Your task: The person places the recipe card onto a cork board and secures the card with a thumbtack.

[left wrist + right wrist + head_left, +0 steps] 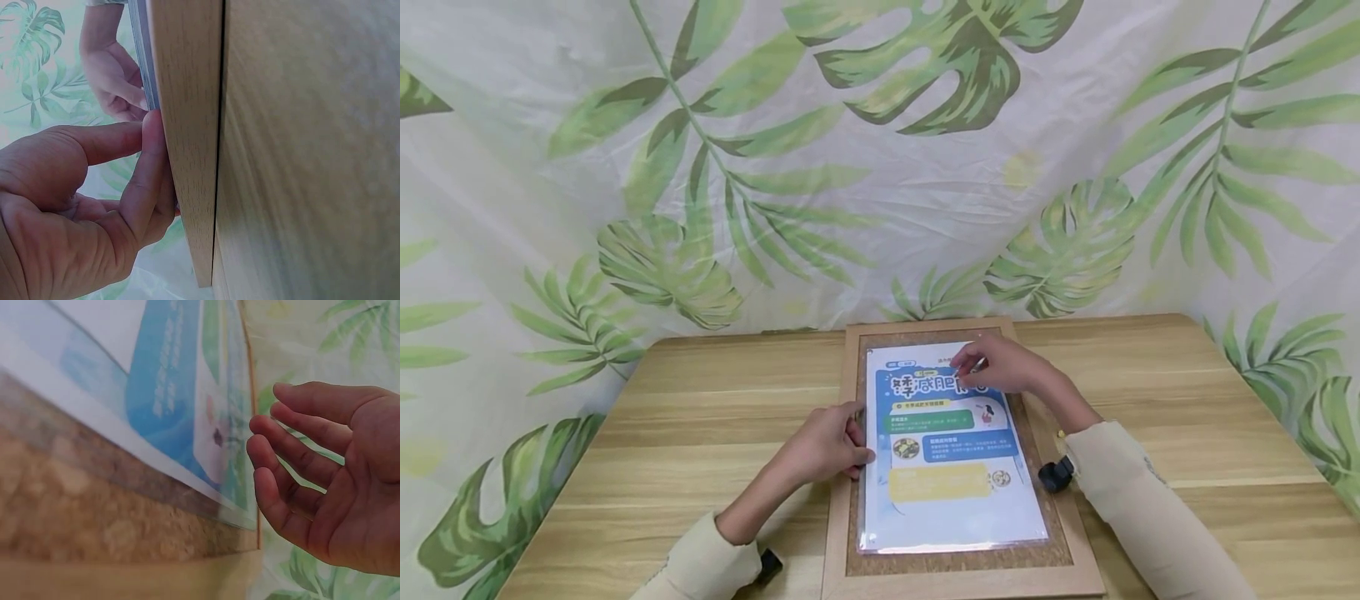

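Observation:
A glossy printed poster (955, 521) in blue, green and yellow, with a clear margin, lies on a wood-framed corkboard (955, 562). At the poster's left edge is my left hand (825, 443). In the left wrist view the thumb and index fingertips of the left hand (94, 194) come together at the sheet's edge, beside the wooden frame (187, 125). My right hand (1003, 364) hovers over the poster's upper right part. Its fingers (294, 450) are loosely bent in the right wrist view, the thumb apart from them, and nothing shows between them.
The corkboard lies on a wood-grain table (737, 400), near its back edge. Behind stands a pale curtain (850, 200) printed with green leaves. Black wrist devices (1056, 475) sit at both cuffs.

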Tool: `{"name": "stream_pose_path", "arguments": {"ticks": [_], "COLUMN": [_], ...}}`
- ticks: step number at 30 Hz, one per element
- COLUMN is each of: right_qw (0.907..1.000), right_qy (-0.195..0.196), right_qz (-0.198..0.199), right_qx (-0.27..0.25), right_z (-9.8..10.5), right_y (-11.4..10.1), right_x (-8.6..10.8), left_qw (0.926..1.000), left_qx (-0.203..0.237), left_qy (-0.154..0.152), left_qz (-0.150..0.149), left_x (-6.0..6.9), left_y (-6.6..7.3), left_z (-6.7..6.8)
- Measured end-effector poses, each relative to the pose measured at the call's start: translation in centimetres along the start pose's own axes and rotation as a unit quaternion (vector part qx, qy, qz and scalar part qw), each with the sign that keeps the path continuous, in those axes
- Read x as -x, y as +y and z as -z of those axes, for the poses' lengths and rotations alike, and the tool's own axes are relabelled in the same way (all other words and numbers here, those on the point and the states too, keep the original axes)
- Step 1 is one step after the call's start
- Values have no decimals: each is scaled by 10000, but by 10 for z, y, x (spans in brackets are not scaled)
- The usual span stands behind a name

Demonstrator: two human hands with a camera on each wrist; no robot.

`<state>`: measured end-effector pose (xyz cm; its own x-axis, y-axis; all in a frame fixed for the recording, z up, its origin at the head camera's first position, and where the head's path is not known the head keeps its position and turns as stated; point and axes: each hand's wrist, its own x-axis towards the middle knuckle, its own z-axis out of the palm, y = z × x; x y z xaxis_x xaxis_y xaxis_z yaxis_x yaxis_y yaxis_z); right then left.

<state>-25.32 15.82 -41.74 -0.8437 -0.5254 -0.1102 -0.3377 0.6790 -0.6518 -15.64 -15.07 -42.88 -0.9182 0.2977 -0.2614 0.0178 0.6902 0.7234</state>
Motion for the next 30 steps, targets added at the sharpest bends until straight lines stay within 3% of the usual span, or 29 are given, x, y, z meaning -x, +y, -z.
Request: {"name": "stream_pose_path", "arguments": {"ticks": [9, 30], "right_qw": [9991, 9981], "right_qy": [246, 595], "right_qz": [-136, -30], "right_qx": [-313, -173], "right_z": [4, 18], "right_y": [10, 24], "right_x": [30, 83], "left_qw": [10000, 9998], "left_qx": [-7, -59], "left_qy": [1, -28], "left_qz": [-28, -162], "left_x": [-1, 0], "left_y": [-1, -3], "left_z": [1, 0]}}
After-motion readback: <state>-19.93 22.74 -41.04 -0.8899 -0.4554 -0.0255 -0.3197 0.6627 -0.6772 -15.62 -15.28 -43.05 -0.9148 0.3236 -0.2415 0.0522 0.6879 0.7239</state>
